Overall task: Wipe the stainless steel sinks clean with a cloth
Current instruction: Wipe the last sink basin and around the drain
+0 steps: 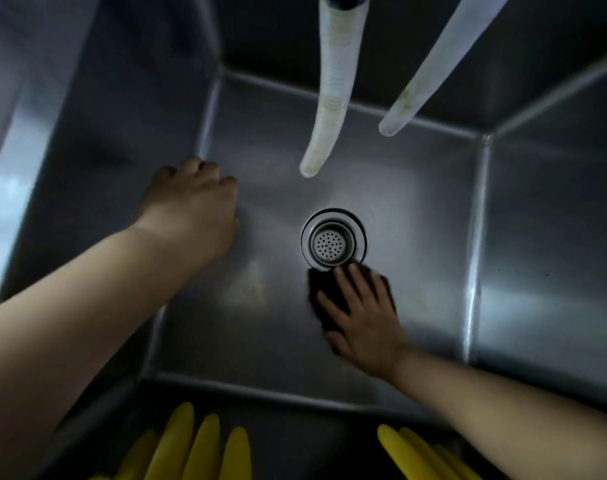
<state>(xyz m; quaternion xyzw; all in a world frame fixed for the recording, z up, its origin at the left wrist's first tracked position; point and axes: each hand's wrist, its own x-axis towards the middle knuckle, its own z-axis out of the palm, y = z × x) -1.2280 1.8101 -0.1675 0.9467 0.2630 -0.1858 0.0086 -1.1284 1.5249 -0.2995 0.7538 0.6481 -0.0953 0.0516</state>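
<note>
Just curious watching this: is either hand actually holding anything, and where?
The right hand presses a dark cloth flat on the sink floor, fingers spread on top. The left hand holds nothing visible.

No writing, label, brand mark or number can be read anywhere in the view.

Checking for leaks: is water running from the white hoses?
Off, apparently: no stream falls from either white ribbed hose or smooth hose; sink floor shows no splashing.
</note>
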